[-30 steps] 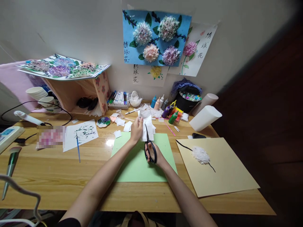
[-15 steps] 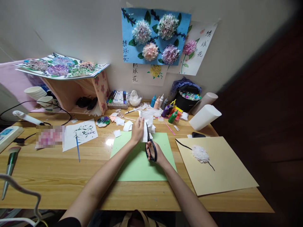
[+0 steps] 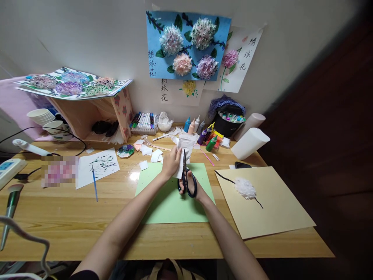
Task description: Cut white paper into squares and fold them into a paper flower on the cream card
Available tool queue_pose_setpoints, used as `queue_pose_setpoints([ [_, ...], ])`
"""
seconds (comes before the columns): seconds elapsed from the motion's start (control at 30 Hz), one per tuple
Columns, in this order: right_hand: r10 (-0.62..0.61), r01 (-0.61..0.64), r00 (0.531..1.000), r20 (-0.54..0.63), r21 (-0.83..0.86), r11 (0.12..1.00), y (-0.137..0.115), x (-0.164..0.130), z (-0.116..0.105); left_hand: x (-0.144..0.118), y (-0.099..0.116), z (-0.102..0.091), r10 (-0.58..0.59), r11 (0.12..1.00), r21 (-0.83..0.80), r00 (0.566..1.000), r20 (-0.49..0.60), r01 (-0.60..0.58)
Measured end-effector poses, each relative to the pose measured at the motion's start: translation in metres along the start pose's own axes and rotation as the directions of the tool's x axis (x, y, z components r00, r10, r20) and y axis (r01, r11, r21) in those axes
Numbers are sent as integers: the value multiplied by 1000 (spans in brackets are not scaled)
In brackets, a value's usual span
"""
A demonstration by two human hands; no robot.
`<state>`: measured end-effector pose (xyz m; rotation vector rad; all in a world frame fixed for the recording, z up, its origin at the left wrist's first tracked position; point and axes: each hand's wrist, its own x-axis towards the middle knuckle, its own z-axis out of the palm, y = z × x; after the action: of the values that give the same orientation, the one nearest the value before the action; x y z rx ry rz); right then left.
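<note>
My left hand (image 3: 171,161) is closed on a piece of white tissue paper (image 3: 185,143), held upright above a green sheet (image 3: 163,206). In my right hand (image 3: 194,186) is a pair of black-handled scissors (image 3: 191,188), the fingers through the handle loops. The blades point up and away from me, against the right side of the tissue paper. Whether they are cutting into it is hard to see. Small white paper squares (image 3: 156,155) lie beyond the green sheet.
To the right lies a tan sheet (image 3: 279,202) with a white paper flower (image 3: 245,188). Paint bottles (image 3: 211,143), a marker tray (image 3: 144,122) and a paper roll (image 3: 249,144) stand at the back. A paintbrush (image 3: 95,186) rests on a painted paper (image 3: 83,175) at left.
The scissors' handles have spread apart and the blades have shifted slightly right. Both hands and the tissue paper have moved a little to the right, and the paper has turned.
</note>
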<state>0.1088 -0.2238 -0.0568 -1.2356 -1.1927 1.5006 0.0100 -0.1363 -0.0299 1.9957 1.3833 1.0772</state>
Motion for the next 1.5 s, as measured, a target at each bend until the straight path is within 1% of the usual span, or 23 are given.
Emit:
queue_pose_setpoints([
  [0.1, -38, 35, 998, -48, -55, 998, 3, 2, -1, -3, 7, 4, -27, 997, -72, 1000, -4, 27],
  [0.2, -32, 26, 996, -78, -83, 996, 6, 4, -3, -5, 10, 5, -46, 993, -109, 999, -16, 44],
  [0.3, -34, 25, 995, -96, -93, 995, 7, 5, -3, -5, 9, 5, -58, 991, -125, 998, -21, 55],
  [0.5, -90, 70, 989, -117, -165, 984, 8, 5, -4, -4, 8, 4, -83, 977, -199, 996, -17, 78],
  [0.6, -94, 74, 990, -104, -178, 981, 8, 4, -4, -3, 9, -2, -107, 976, -196, 993, -54, 94],
  [0.73, -91, 87, 996, -14, -171, 981, 8, 1, 0, 2, 7, -10, -132, 979, -178, 978, -159, 103],
  [0.83, -66, 65, 998, 2, -140, 988, 9, 0, 5, 4, 3, -12, -145, 982, -154, 967, -211, 114],
  [0.93, -28, 27, 1000, -12, -129, 991, 12, 2, 7, 4, 1, -9, -140, 985, -131, 969, -206, 114],
  [1.17, -12, 8, 999, -41, -101, 995, 20, 6, 5, -2, 4, 0, -111, 990, -110, 976, -187, 91],
  [1.23, -18, 11, 998, -64, -105, 994, 20, 6, 6, -2, 4, 0, -112, 989, -114, 976, -188, 92],
  [1.33, -54, 38, 993, -103, -152, 988, 18, 5, 8, -2, 4, -1, -110, 990, -114, 974, -197, 89],
  [1.4, -64, 47, 993, -95, -176, 983, 16, 4, 8, -1, 4, -2, -104, 990, -110, 974, -203, 83],
  [1.5, -62, 53, 997, -48, -180, 982, 12, 2, 5, -1, 5, -2, -92, 991, -109, 976, -198, 72],
])
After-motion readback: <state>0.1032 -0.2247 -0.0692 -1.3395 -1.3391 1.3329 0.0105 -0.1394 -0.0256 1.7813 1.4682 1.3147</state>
